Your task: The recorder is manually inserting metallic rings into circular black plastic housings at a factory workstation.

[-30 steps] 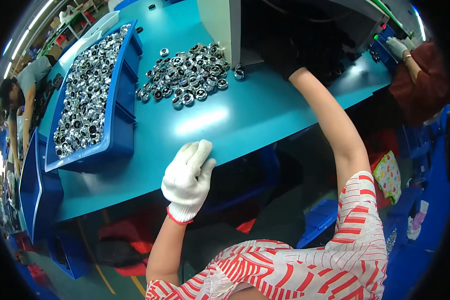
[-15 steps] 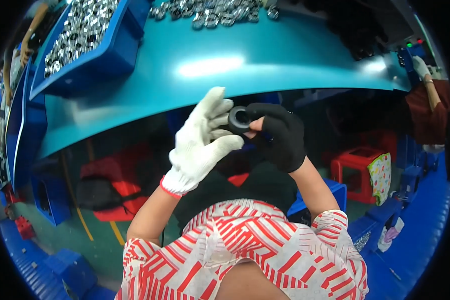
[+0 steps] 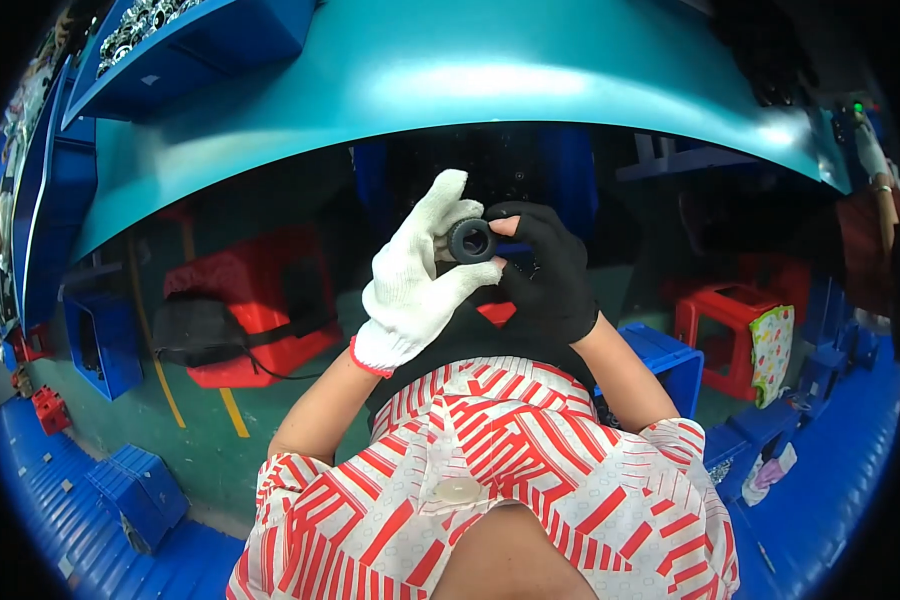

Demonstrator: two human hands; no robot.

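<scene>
Between my hands, in front of my chest and just short of the table edge, is a small black ring-shaped part (image 3: 459, 244) with a round hole facing me. My left hand (image 3: 415, 280), in a white knit glove, curves round its left side, thumb beneath and fingers behind. Opposite it, my right hand (image 3: 550, 265) wears a black glove with bare fingertips. The right fingertips pinch the ring's right side from above and below. The fingers behind the ring are partly hidden.
A teal table (image 3: 450, 95) curves across the far side. On its left stands a blue bin (image 3: 220, 60) of shiny metal parts. Below lie a red stool with a black bag (image 3: 200, 332), a blue crate (image 3: 105, 345) and another red stool (image 3: 715, 330). Someone's arm (image 3: 882, 210) shows far right.
My view has tipped down, so the metal parts on the table have left the picture. The ring has turned its hole more toward me, and both hands now hold it closer together.
</scene>
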